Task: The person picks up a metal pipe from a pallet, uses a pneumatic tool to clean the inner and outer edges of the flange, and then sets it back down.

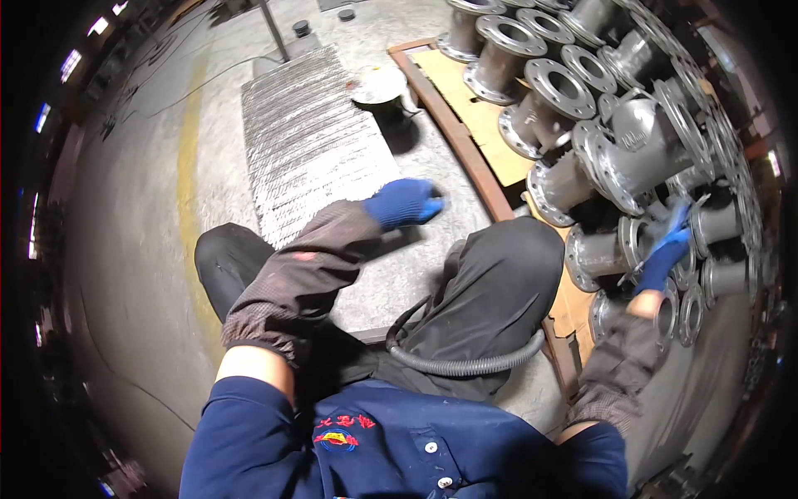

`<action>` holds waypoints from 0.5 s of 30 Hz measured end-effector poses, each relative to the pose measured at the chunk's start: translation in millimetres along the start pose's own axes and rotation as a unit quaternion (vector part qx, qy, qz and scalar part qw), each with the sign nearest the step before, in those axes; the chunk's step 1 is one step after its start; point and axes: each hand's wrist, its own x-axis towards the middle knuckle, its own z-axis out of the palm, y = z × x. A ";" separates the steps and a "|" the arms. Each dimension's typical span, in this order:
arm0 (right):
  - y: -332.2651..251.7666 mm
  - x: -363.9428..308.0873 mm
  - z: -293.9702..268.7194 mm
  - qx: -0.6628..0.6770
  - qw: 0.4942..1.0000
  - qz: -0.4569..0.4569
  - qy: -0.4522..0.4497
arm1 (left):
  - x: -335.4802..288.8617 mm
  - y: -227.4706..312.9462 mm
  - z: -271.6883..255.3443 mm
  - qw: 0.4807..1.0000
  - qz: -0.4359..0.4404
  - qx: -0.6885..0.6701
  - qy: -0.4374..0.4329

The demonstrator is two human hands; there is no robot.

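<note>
My left hand [403, 205], in a blue knit glove, is held out over the floor just past my knees. Its fingers are curled in, and nothing shows in them. Off to the right my right hand [667, 249], gloved in blue too, reaches in among grey flanged pipe pieces. Motion smears its fingers, so I cannot make out a grip. A thin pale streak runs beside it. Nearest to it are a short flanged pipe [600, 254] and a pipe flange [691, 315]. A larger flanged pipe fitting [640, 137] with chalky marks lies farther back.
A ridged metal plate [312, 137] lies on the floor ahead. Beside it stands a round-topped stool-like object [378, 85]. A rusty steel frame edge [457, 133] borders the pipes, with yellowish board [474, 108] under them. A grey corrugated hose [465, 364] crosses by my right leg.
</note>
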 end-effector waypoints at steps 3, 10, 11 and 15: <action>47.6 -89.8 17.4 -0.117 0.976 0.139 -0.118 | -64.3 -91.8 1.2 0.969 -0.199 -0.109 0.094; 16.6 -190.7 120.8 0.035 0.907 0.214 -0.362 | -147.7 -215.8 44.7 0.756 -0.353 -0.482 0.267; 7.6 -192.1 140.5 0.105 0.876 0.227 -0.413 | -155.8 -243.4 50.8 0.777 -0.345 -0.443 0.285; -9.5 -181.5 185.6 0.147 0.818 0.230 -0.507 | -146.1 -236.2 54.9 0.684 -0.391 -0.559 0.259</action>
